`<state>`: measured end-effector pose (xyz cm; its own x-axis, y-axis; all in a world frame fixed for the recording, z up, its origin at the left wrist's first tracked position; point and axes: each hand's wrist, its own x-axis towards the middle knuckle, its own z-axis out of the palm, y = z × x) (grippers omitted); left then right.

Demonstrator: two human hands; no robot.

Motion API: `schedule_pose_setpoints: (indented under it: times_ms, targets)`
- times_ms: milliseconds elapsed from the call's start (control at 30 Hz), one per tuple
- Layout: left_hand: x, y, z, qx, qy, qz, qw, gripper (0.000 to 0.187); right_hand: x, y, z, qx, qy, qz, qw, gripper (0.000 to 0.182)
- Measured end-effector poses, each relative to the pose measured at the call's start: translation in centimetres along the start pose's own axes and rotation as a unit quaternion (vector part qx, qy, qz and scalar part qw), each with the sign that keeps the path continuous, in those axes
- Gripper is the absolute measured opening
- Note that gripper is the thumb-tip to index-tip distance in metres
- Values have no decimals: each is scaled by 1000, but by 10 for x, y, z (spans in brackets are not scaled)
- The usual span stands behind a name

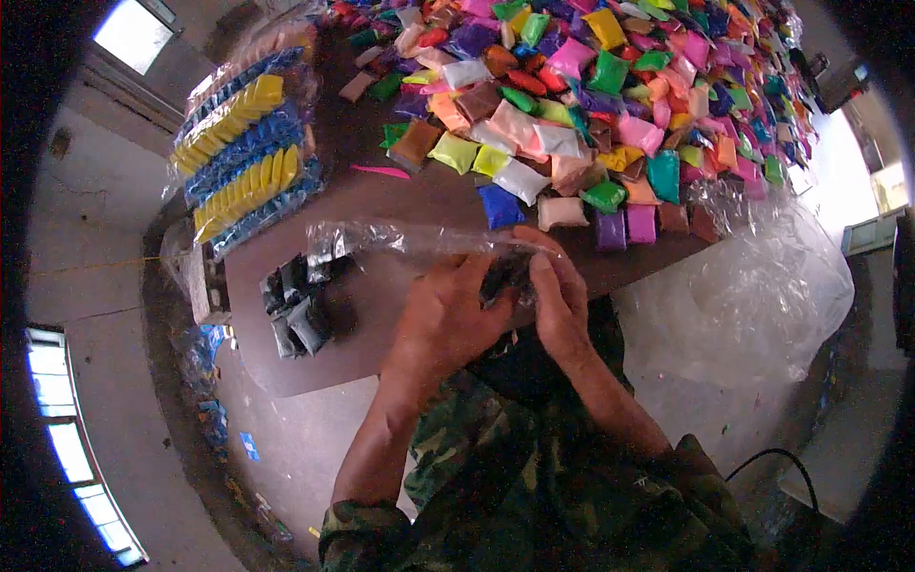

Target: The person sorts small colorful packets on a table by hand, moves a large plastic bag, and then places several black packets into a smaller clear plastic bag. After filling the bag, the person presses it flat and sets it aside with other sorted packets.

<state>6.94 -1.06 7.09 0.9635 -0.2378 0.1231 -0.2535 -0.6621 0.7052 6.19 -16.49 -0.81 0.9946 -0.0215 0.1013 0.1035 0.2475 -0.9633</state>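
Head view: both hands work at the near edge of a brown counter (367, 329). Left hand (481, 296) is half open, thumb and fingers parted around a dark packet (501, 278); cannot tell whether it grips firmly. Right hand (544, 272) is nearly closed, thumb against curled fingers, apparently pinching the right end of a clear sleeve (410, 238). The sleeve stretches left from the hands, above the counter, its far-left end loose and crinkled. Holding it by one end probably steadies the limp film and keeps the packet within finger reach.

Left of the hands, more dark packets (303, 319) lie in a small cluster; likely set apart by colour, and close to the left hand for easy reach. Far side: a heaped pile of coloured packets (572, 143), likely pushed back to leave working room. Far left: a stack of filled packs (243, 162), banded yellow and blue, perhaps laid flat so the rows keep their order.

Materials: packets are small, pillow-shaped, glossy, with flattened edges. Sleeve is thin, transparent, wrinkled, catching highlights. At right, a large clear bag (743, 305) slumps over the counter edge, cloudy and ballooned. A flat pink strip (381, 172) lies near the pile.
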Motion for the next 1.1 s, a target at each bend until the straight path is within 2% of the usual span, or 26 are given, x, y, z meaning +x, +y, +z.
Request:
schedule_pose_setpoints:
  times_ms: [67,233,300,367,467,567,667,767,867,967,1100]
  targets:
    - [-1,-1,6,20,14,7,1000,35,-1,0,2,6,-7,-8,1000,39]
    - [1,-7,5,-36,12,21,999,30,-4,-5,3,-18,-29,16,999,42]
    - [1,-10,7,-9,37,21,999,29,-6,-8,1,-21,-47,21,998,44]
    - [0,-21,13,72,73,15,995,27,-7,-5,-7,-41,-77,12,996,50]
    - [-1,-21,14,86,86,15,993,27,-14,0,-13,-121,-89,12,989,63]
    - [-2,-11,13,88,107,-5,990,28,-15,14,-19,-178,-108,-56,977,68]
    - [-5,-19,21,90,107,28,990,29,-12,9,-13,-179,-119,-12,977,71]
    - [-7,-11,22,73,75,-1,995,31,-14,20,-14,-225,-93,-49,969,70]
    - [-8,-21,20,12,78,34,996,37,-12,6,-8,-239,-87,-29,967,69]
    - [-8,-12,11,23,43,-5,999,43,-14,4,-5,-300,-62,-64,950,63]
    - [-14,-3,7,-17,61,-67,996,44,-14,8,-9,-319,-49,-79,943,64]
